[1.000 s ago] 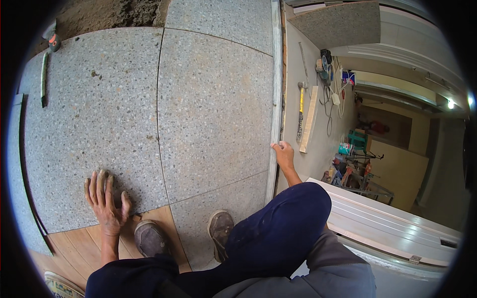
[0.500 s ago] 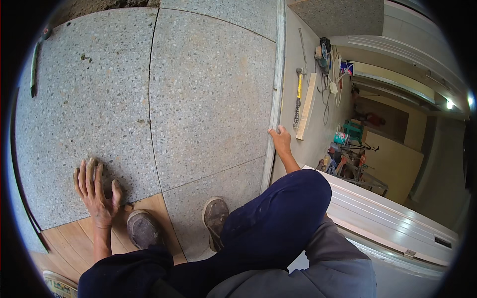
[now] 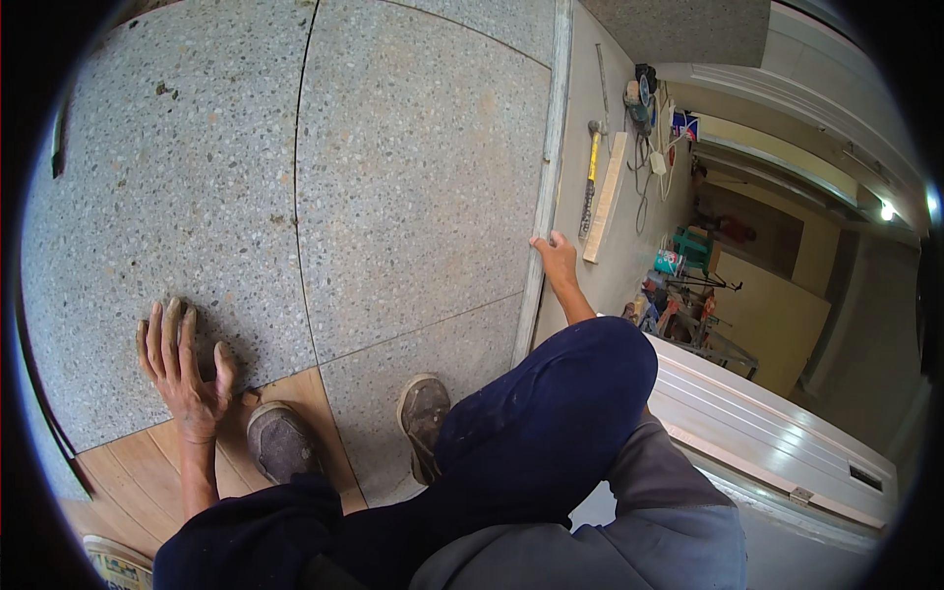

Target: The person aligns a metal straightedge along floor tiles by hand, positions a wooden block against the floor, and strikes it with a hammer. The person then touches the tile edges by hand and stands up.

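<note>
The view is shifting: well beyond the left hand (image 3: 185,382), the soil (image 3: 136,9) and the narrow strip (image 3: 59,140) are slipping toward its rim.

Grey floor (image 3: 637,280) indoors. White grooved door (image 3: 767,433) at right. Green stool (image 3: 696,250) farther in, near a yellow panel (image 3: 772,329). Two lamps (image 3: 887,210) lit (one at the view's edge).

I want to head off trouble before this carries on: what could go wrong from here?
First, the left hand is spread on the left tile; leaning could shift it if it is not firmly set, which I can't tell. Second, crumbs lie beside the joint and might work into it. Third, the hammer and wood strip lie just beyond the right hand at the sill; a reach outward might knock them.
</note>
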A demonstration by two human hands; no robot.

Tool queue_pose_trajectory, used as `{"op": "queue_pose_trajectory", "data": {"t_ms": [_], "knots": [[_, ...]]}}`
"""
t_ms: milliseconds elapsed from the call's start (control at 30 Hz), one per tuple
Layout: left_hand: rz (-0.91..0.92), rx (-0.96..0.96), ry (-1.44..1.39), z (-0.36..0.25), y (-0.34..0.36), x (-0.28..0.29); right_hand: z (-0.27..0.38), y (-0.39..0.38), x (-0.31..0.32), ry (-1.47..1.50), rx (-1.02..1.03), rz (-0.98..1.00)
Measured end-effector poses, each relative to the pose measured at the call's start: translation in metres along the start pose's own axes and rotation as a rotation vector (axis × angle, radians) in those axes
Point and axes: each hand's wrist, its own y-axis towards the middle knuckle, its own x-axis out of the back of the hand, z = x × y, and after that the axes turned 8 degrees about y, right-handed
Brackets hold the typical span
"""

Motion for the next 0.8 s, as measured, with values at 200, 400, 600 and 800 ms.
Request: {"op": "queue_pose_trajectory", "data": {"t_ms": [200, 400, 600, 800], "knots": [[-0.010, 0.011, 0.005, 0.002, 0.001, 0.002, -0.001, -0.024, 0.002, 0.042, -0.048, 0.033], [0.039, 0.024, -0.014, 0.003, 0.002, 0.007, 0.009, -0.026, -0.001, 0.014, 0.063, -0.021], [0.017, 0.034, -0.020, 0.003, 0.002, 0.009, 0.014, -0.019, 0.000, 0.054, 0.054, -0.045], [0.025, 0.040, -0.043, 0.000, 0.007, 0.011, 0.010, -0.011, 0.004, -0.014, 0.023, -0.007]]}}
